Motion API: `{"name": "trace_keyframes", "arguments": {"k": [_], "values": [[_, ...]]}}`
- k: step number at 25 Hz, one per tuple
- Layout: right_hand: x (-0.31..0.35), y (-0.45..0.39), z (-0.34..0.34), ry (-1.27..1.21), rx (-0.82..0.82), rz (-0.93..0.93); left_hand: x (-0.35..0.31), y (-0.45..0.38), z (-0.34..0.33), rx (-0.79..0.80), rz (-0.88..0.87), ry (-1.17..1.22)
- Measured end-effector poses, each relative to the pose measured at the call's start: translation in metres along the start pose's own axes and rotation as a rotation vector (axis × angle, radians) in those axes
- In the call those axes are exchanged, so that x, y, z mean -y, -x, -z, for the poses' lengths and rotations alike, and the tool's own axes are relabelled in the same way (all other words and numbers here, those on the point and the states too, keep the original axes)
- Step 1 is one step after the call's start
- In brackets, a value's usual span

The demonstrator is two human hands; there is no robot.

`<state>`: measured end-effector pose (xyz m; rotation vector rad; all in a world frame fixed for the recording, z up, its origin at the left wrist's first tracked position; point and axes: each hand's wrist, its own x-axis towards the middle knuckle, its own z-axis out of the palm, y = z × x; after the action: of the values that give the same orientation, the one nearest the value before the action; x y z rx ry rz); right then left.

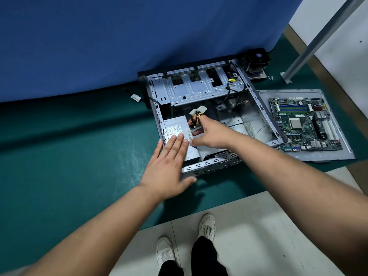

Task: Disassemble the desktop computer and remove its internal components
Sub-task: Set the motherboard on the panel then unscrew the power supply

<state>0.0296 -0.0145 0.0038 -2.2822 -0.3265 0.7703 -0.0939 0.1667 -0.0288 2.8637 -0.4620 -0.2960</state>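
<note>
Lying open on the green table (69, 156) at the centre of the frame, the computer case (211, 166) still holds its grey power supply (177, 128) in the lower left corner, where your left hand (169, 168) rests flat, fingers spread and gripping nothing, over the unit's top and the case rim. Your right hand (213, 134) is beside it with fingers curled loosely around the supply's yellow and black cable bundle (197, 116). At the right, just outside the case, the motherboard (304, 124) sits on a grey side panel (338, 154), with the heatsink fan (256, 60) above it.
</note>
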Motion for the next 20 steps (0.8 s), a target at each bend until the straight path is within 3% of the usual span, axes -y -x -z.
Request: {"name": "trace_keyframes", "arguments": {"k": [3, 11, 20], "values": [[-0.003, 0.003, 0.001, 0.242, 0.142, -0.049, 0.023, -0.006, 0.016, -0.102, 0.03, 0.281], [0.012, -0.017, 0.008, 0.612, 0.33, 0.147, 0.049, -0.055, 0.013, -0.214, 0.284, 0.286], [0.019, -0.019, 0.004, 0.754, 0.26, 0.334, 0.047, -0.058, 0.004, -0.259, 0.3, 0.334]]}}
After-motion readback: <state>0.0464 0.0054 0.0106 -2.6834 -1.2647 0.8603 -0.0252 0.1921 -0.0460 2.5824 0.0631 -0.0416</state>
